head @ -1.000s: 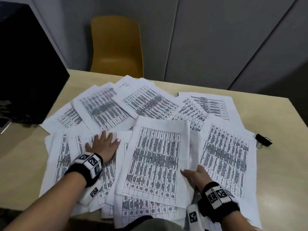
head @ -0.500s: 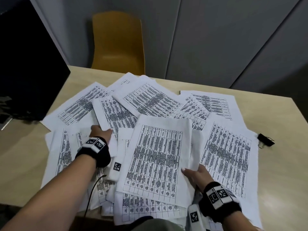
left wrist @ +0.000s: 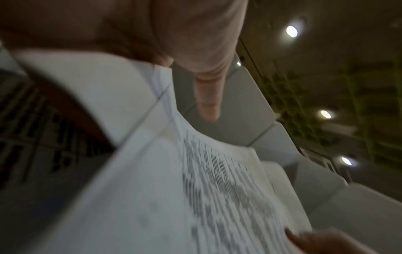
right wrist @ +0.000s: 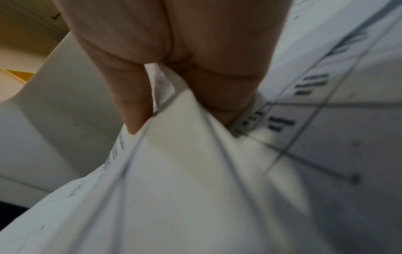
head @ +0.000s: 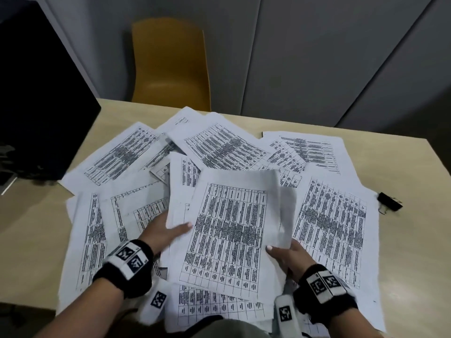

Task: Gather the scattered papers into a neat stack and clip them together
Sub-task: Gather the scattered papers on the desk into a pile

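Several printed sheets of scattered papers (head: 329, 215) lie overlapping across the beige table (head: 31, 215). A small stack of sheets (head: 229, 230) is lifted in front of me. My left hand (head: 168, 230) grips its left edge, thumb on top and fingers underneath. My right hand (head: 283, 257) pinches the right edge, thumb on the top sheet. The right wrist view shows the fingers (right wrist: 135, 96) pinching the paper (right wrist: 174, 171). The left wrist view is blurred, with the printed sheet (left wrist: 195, 189) under the hand. A black binder clip (head: 389, 204) lies on the table to the right of the papers, away from both hands.
A large black screen (head: 36, 93) stands at the table's left side, close to the far left sheets (head: 122, 154). A yellow chair (head: 170, 64) stands behind the far edge. Bare tabletop shows at the left front and along the right side.
My left hand left the sheets it lay flat on, reached forward to a sheet at the left, and now grips the left edge of the lifted stack. The right hand kept its hold.
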`<state>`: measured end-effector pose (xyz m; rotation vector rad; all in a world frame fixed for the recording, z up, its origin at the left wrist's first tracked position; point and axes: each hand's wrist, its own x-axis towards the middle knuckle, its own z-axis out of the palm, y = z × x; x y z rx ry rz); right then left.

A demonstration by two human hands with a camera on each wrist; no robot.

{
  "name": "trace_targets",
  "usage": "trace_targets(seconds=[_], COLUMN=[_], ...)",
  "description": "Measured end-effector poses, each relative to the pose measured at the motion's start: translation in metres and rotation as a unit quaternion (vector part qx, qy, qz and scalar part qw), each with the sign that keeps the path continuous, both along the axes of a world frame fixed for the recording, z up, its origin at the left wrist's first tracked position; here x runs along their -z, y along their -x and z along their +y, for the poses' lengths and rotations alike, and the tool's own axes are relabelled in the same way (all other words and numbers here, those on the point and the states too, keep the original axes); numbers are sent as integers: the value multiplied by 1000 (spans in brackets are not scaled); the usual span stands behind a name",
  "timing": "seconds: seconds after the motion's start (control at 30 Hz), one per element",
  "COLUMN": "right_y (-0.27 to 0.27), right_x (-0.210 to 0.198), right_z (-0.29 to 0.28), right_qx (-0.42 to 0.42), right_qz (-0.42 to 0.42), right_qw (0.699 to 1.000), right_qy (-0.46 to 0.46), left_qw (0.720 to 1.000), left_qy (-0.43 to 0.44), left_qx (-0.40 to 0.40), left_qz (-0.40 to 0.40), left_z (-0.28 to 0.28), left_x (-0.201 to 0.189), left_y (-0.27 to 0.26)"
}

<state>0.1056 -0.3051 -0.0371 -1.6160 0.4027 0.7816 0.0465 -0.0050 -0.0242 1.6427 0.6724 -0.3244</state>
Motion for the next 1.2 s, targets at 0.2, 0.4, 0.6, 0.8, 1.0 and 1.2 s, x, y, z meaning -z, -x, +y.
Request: trace_targets(seconds=[0.2,0.4,0.6,0.8,1.0,1.2], right_y=[3,-7,-95,-191,-242,-254], right_x=[-10,-27,-47,-31,-16,-11], right_z=[2,2,-6,60,94,87], right_qx=[-2,-98,-119,-168,-190,-165], right_qz=[26,1,-240,-245,-233,-209], right_qw=[1000,991,884,870,835,871], right_qy=[-17,94,382,393,461,412], left_qw=[998,997,994,994,992,994], left_qy=[-1,17,-58,-43,4,-52], left_qx=[-49,-60,-74,-97,-129,-89], left_qz=[-24,48,55,25,16,32], left_z=[-8,-9,-13,-8,-8,-3], left_x=[-6,2,12,19,21,27], left_y=[-6,-9,-6,-1,0,-2])
